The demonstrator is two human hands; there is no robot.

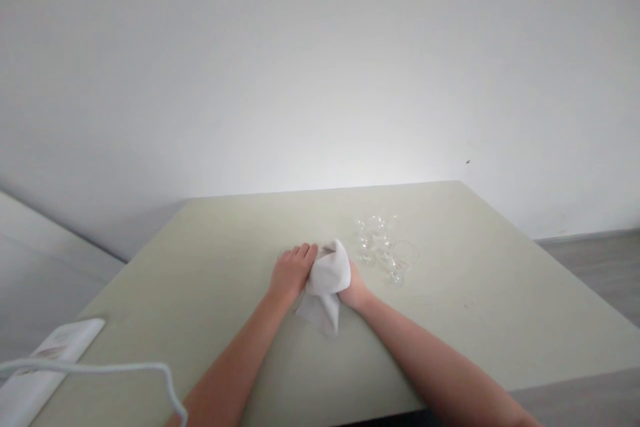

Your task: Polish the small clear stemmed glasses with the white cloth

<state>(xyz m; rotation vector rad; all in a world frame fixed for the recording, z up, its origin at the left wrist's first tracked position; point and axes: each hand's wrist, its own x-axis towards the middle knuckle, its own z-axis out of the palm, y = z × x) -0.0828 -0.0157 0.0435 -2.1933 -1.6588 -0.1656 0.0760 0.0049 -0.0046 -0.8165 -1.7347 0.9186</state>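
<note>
A white cloth (329, 275) is bunched between my two hands near the middle of the table, with a loose corner hanging toward me. My right hand (356, 288) is closed around the cloth from the right, its fingers mostly hidden behind the folds. On the left, my left hand (294, 272) curls with its fingers together beside the cloth. A thin edge of a clear, rounded piece (283, 254) peeks out past its knuckles; most of that piece is hidden.
Several clear glass-like balls (377, 240) lie in a cluster right of the hands, beside a thin clear ring (406, 253). A white power strip or box (60, 353) sits at the table's left edge, with a white cable (120, 367) crossing it. The wall (320, 80) stands behind the table (450, 320).
</note>
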